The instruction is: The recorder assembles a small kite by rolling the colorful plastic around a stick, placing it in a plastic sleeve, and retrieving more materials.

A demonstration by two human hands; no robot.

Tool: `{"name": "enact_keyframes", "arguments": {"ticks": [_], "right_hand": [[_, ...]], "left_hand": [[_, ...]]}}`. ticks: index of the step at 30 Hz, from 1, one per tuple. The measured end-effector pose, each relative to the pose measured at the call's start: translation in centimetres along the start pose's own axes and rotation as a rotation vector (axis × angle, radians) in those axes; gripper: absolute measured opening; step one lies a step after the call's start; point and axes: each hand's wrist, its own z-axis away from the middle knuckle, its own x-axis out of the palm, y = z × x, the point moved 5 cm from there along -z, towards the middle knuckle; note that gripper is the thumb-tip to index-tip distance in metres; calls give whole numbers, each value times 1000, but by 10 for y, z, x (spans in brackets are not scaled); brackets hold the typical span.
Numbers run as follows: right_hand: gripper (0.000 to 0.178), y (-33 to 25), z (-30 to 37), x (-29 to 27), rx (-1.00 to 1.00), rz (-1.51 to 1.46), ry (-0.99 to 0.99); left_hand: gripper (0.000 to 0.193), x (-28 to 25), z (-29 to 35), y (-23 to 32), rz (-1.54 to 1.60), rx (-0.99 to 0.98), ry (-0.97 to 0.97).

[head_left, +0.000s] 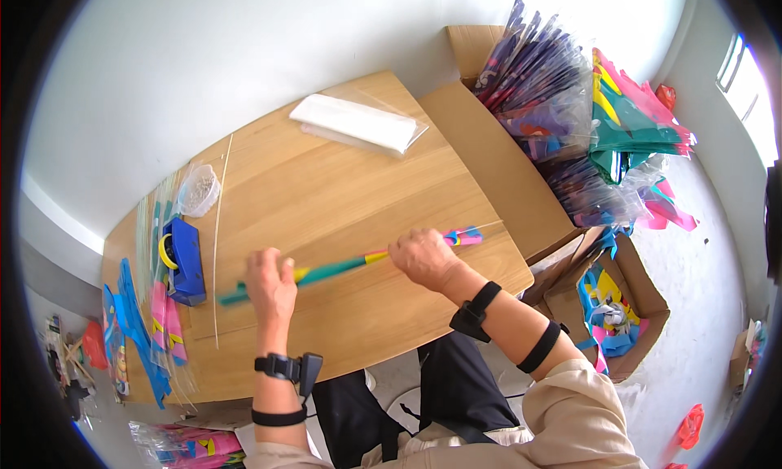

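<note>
A thin bundle of rolled colourful sheet (338, 269), green, yellow and red with a blue and pink end, lies slantwise over the table's near half. My right hand (423, 257) is closed round it near the blue and pink end, where a thin pale stick pokes out. Farther left, my left hand (272, 288) grips the green part, fingers bent over it and thumb apart; it is slightly blurred. The bundle's green left end is smeared by motion. Left of that hand, a long thin stick (217, 249) lies on the wooden table (326, 200).
At the left stand a blue tape dispenser (187, 261) and a clear tub (199, 190) of small pieces, beside thin rods and blue strips (138, 322). White plastic sheets (354, 123) lie at the back. Right are a carton (497, 168) of wrapped colourful bundles and an open scrap box (652, 330).
</note>
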Motion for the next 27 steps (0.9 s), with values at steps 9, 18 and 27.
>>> {"name": "enact_keyframes", "arguments": {"ticks": [9,18,27], "right_hand": [[14,-26,-43,-12,525,-1559,101],[17,113,-68,25,737,-721,260],[26,177,-118,73,776,-379,327]], "left_hand": [[12,37,29,74,1234,-408,-118],[7,21,64,-16,910,-664,-327],[4,34,107,-60,1048,-701,-260]]}}
